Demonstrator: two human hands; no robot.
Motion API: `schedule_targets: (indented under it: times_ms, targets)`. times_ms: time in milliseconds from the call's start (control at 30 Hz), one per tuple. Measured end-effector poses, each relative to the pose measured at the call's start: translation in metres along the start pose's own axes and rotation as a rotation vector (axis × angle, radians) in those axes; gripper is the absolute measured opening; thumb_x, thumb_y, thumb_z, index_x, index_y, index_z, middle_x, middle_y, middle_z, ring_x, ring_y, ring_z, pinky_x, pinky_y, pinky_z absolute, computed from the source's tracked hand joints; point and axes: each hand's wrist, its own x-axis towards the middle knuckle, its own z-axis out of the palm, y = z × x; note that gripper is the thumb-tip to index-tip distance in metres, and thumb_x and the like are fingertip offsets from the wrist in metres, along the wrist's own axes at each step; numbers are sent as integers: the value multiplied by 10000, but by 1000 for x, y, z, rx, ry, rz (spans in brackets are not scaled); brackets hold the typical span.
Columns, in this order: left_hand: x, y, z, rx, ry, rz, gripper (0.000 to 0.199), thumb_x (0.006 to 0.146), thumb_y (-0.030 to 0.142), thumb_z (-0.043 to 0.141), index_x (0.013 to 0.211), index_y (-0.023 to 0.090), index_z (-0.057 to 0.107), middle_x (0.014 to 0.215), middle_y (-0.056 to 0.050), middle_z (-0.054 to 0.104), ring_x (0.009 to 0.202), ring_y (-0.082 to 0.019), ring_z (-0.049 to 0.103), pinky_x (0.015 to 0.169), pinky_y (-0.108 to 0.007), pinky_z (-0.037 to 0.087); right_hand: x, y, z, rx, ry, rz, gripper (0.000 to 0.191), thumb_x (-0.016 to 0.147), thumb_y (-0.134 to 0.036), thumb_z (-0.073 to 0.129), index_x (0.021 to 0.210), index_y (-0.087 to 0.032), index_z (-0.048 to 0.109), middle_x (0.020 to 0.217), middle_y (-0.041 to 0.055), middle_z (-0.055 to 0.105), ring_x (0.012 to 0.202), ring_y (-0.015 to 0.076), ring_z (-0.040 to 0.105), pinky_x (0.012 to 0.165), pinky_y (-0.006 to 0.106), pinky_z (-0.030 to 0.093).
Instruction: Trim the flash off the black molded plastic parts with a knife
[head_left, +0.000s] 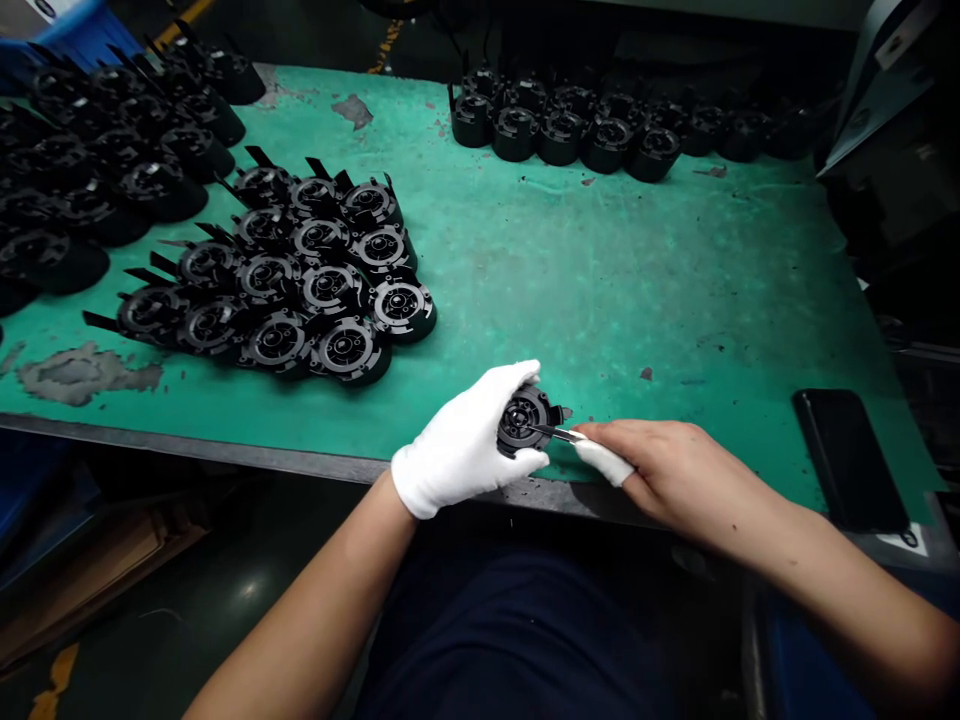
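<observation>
My left hand [472, 430], in a white glove, wraps round a black round plastic housing [523, 418] near the table's front edge. The housing's open face, with rings and a hub, points up toward me. My right hand [637, 455] has a white cover on at least one finger and is closed on slim metal tweezers [559, 433]. Their tip reaches into the middle of the housing. Whether the tip grips a small part there, I cannot tell.
Similar black housings [345, 345] stand grouped left of my hands on the green table [570, 270]. More housings [165, 185] crowd the far left, and a row of them [562, 135] lines the back. A black phone [847, 460] lies at the right.
</observation>
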Motion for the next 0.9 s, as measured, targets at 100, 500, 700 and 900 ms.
schedule_targets:
  times_ms: [100,500,700,900]
  targets:
    - [3,-1,-3,-4,-40,12,867,755,341,777,1477,230,310,1455,-114,500,1356,-288,497,1155,-461,433,1,1,0,17,-44,-26,436,897,-112,489,1291,-239,624,1216,48,723,1025,247,707,834,353,563]
    - [5,-3,-5,-29,-80,20,860,728,329,787,1465,256,349,1442,-102,513,1336,-304,518,1136,-480,454,14,2,-8,-34,-69,-81,355,920,-139,468,1206,-265,638,1067,41,746,912,220,716,722,283,506]
    - [9,-4,-11,6,-117,38,883,694,321,818,1448,230,366,1444,-109,513,1328,-291,525,1129,-453,459,32,5,-33,20,-142,-222,234,972,-246,472,892,-238,692,821,39,735,710,197,672,609,261,431]
    - [-4,3,1,25,8,-13,910,683,424,854,1432,244,371,1428,-120,520,1316,-309,533,1129,-493,448,17,1,-30,270,-105,-91,260,999,-303,431,977,-249,685,812,20,711,700,198,636,638,285,433]
